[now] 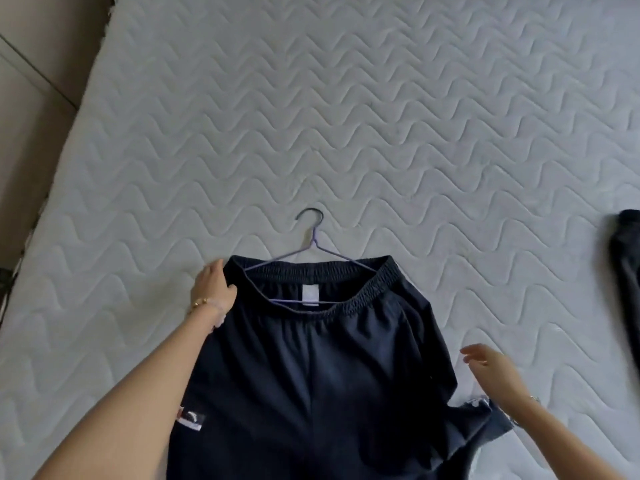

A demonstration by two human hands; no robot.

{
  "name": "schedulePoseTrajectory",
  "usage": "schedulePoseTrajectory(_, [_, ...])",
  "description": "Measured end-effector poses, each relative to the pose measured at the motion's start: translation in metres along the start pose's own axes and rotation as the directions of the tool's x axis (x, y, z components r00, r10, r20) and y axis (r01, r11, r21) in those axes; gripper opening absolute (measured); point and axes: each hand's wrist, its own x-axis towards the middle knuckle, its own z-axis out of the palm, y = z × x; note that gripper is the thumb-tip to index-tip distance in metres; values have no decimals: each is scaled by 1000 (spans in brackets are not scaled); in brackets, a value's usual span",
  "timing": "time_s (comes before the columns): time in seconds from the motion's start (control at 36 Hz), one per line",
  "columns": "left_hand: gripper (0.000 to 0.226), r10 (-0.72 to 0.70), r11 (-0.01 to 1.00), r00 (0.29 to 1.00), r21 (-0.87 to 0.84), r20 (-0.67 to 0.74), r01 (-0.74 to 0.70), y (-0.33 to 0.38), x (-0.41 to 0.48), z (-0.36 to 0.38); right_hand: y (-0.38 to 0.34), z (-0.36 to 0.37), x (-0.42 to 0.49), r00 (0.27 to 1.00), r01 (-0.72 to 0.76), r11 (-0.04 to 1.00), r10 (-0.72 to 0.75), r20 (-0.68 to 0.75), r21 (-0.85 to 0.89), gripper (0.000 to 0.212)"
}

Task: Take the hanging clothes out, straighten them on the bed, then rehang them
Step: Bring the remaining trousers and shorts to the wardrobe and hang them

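Note:
Dark navy trousers (311, 368) lie flat on the white quilted bed (346, 116), elastic waistband away from me. A thin purple wire hanger (313, 244) sits inside the waistband, its hook pointing up the bed. My left hand (213, 289) grips the waistband's left corner, thumb over the fabric. My right hand (491, 367) hovers with relaxed fingers just right of the trousers' right side, holding nothing. A small logo patch (190, 419) shows on the left leg.
Another dark garment (625, 271) lies at the bed's right edge. The bed's left edge (72, 140) borders a beige tiled floor (31, 81). Bare mattress stretches beyond the hanger.

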Motion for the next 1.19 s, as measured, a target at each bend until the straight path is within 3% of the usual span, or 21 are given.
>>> schedulePoseTrajectory(0.08, [54,38,999,990,-9,134,-37,-6,19,7,10,0,-9,1000,-12,1000,12,9,-10,26])
schedulePoseTrajectory(0.22, [51,-40,996,991,-74,128,50,-5,24,13,36,-2,-31,998,-65,998,65,11,-6,24])
schedulePoseTrajectory(0.33, [28,23,981,974,-194,227,22,-3,-4,6,45,-6,-51,997,-77,996,77,3,39,20])
schedulePoseTrajectory(0.44, [23,100,976,977,-207,191,-59,-5,-41,-10,48,-11,-69,996,-87,993,87,3,75,23])
schedulePoseTrajectory(0.56, [19,143,921,979,-382,142,-79,6,-99,-39,46,-22,-94,997,-71,988,68,25,139,39])
schedulePoseTrajectory(0.64, [21,161,880,981,-464,105,-95,19,-151,-59,45,-29,-118,995,-90,974,81,50,209,38])
schedulePoseTrajectory(0.81, [22,228,855,974,-474,-18,-209,58,-269,-82,65,-41,-178,995,-93,934,72,73,345,25])
schedulePoseTrajectory(1.03, [13,416,794,899,-429,-133,-431,98,-397,-107,171,-35,-268,991,-137,893,121,64,429,22])
schedulePoseTrajectory(1.19, [6,549,694,825,-478,-133,-539,129,-483,-99,303,7,-346,951,-298,803,293,94,516,28])
